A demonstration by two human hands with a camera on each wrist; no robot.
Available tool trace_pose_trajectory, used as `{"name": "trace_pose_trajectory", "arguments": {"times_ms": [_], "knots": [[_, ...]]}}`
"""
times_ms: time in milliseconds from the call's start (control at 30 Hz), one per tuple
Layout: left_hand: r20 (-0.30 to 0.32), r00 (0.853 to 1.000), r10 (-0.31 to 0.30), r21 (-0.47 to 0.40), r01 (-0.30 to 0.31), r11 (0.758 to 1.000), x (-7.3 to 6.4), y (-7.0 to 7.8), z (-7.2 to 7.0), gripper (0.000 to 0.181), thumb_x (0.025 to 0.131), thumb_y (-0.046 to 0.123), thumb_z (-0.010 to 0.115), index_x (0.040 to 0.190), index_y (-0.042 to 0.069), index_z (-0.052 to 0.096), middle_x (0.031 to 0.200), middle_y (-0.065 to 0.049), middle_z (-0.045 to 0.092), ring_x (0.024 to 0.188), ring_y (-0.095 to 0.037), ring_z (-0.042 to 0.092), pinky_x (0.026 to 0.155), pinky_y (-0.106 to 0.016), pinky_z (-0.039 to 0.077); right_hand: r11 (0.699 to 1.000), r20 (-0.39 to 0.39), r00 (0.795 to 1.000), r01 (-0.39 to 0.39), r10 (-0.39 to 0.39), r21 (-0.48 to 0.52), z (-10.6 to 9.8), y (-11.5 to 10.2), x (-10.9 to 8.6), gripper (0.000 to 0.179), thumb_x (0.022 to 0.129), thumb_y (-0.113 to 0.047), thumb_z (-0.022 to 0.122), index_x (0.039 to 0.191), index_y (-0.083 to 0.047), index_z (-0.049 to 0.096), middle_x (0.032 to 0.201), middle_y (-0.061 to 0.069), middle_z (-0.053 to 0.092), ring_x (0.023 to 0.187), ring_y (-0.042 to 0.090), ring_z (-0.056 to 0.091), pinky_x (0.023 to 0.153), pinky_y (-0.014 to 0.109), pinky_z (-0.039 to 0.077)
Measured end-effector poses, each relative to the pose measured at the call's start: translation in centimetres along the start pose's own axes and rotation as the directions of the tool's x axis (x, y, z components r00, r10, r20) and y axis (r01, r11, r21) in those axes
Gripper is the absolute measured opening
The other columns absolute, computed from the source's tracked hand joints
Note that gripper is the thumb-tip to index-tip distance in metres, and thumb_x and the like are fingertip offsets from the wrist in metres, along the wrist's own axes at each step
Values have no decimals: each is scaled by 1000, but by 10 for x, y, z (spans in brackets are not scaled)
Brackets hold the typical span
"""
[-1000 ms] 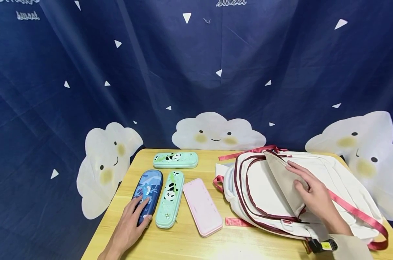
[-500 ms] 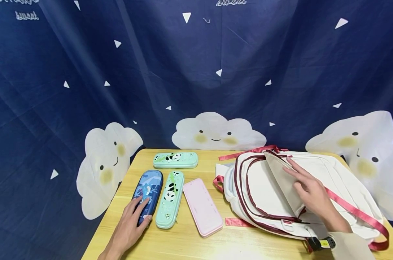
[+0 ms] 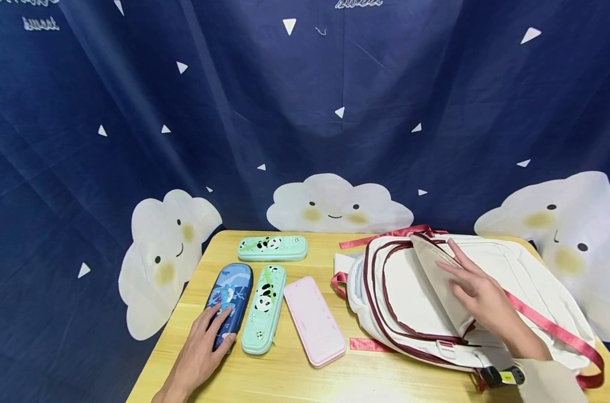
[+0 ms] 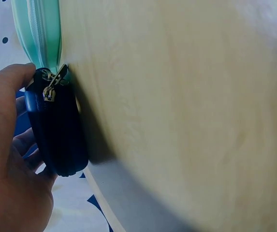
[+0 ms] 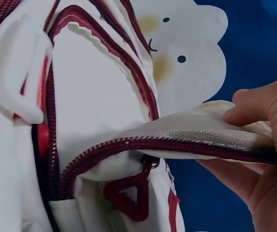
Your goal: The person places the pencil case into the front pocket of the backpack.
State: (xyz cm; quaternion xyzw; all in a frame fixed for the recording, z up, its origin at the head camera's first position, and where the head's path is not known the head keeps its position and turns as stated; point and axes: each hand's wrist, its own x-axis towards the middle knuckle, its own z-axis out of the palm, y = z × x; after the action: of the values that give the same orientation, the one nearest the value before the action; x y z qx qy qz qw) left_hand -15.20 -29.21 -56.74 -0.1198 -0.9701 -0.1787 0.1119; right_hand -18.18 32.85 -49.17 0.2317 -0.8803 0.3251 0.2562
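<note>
My left hand (image 3: 201, 347) rests with relaxed fingers on a dark blue pencil case (image 3: 234, 280) printed with a sea animal. The thumb lies along the case's right edge, and the zipper pulls (image 4: 50, 91) show at its near end. On the right, my right hand (image 3: 481, 296) holds the beige front-pocket flap (image 3: 438, 282) of a white backpack (image 3: 511, 263) between its fingers. The flap stands raised, with its dark red zipper (image 5: 128, 141) undone and the pocket gaping. A dark red triangular zipper pull (image 5: 128, 195) dangles below it.
Beside the blue case lies a mint panda pencil case (image 3: 264, 313); another mint panda case (image 3: 273, 248) lies crosswise behind. A pink case (image 3: 315, 322) sits between them and the backpack. Red straps (image 3: 370, 344) spread over the wooden table (image 3: 264, 380). A blue cloud-patterned curtain (image 3: 305, 123) hangs behind.
My right hand has shifted slightly on the raised flap, and its fingers have spread a little apart. The left hand and the cases have stayed put.
</note>
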Motion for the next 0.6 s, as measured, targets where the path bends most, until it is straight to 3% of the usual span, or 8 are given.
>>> {"name": "trace_pose_trajectory", "arguments": {"times_ms": [133,300,400,467,600], "knots": [[4,1000,-3,-4,3,1000,0,0,-1,63,102,30,78,160,19,56,163,-17,49,149,-44,46,112,-69,49,999,22,1000,13,-12,-36,-1,0,2,55,82,19,73,135,3,74,180,5,30,131,-17,41,87,5,32],[10,1000,-7,-8,7,1000,0,0,-1,62,103,31,78,160,19,56,163,-17,49,149,-44,45,112,-69,48,999,48,998,-25,26,-34,-2,-2,2,54,86,12,79,139,4,71,180,1,29,150,-19,29,102,-7,28],[18,1000,-12,-7,13,1000,1,0,-1,62,103,32,77,161,20,56,164,-17,49,150,-44,45,113,-69,48,998,48,998,-44,46,-45,-2,-3,1,57,85,10,84,140,2,71,180,-2,30,153,-19,25,104,-8,28],[21,1000,-15,-7,15,1000,1,0,-1,62,104,32,76,161,20,55,164,-17,49,150,-44,44,113,-69,48,997,38,998,-55,57,-61,-1,-3,0,57,84,10,84,140,2,72,179,-4,32,150,-22,26,102,-8,29],[12,1000,-7,-7,7,1000,1,0,-1,62,103,32,77,160,19,56,164,-17,49,150,-44,45,113,-69,48,993,21,996,-87,89,-79,-1,-3,-2,58,85,10,84,141,0,72,174,-8,41,128,-31,40,97,-7,35]]}}
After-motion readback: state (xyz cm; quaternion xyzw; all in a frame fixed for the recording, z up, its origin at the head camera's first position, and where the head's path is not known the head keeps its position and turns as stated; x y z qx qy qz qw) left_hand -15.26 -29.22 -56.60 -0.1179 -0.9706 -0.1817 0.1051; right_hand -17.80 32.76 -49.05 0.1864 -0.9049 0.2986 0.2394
